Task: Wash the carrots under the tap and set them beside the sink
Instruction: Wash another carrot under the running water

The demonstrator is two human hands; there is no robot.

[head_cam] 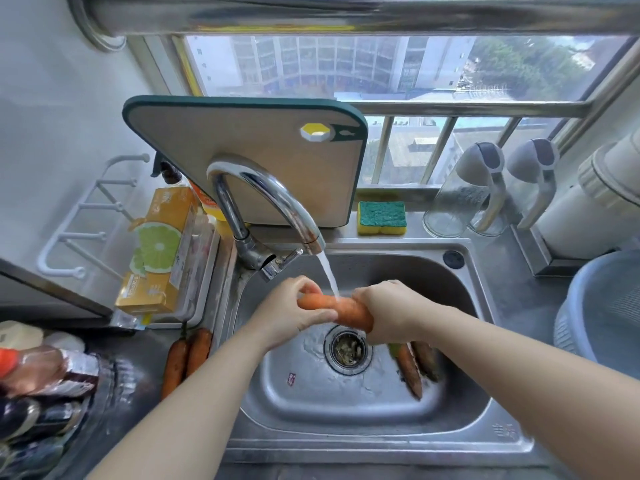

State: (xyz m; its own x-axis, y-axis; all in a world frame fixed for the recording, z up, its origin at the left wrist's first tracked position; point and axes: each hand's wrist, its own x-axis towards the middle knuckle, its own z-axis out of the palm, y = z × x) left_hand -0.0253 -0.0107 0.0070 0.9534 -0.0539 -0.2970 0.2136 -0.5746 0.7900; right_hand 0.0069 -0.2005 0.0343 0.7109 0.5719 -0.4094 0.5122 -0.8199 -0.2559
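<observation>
An orange carrot (346,310) is held level over the steel sink (349,424), right under the running water from the chrome tap (263,199). My left hand (294,310) grips its left end and my right hand (388,313) wraps its right end. Two more carrots (414,368) lie in the basin to the right of the drain (348,349). Another two carrots (187,358) rest on the counter just left of the sink.
A cutting board (249,161) leans behind the tap, with a green-yellow sponge (381,218) beside it. Yellow boxes (162,251) and bottles (45,375) crowd the left counter. Glass jugs (464,195) and a blue-grey basin (606,306) stand at the right.
</observation>
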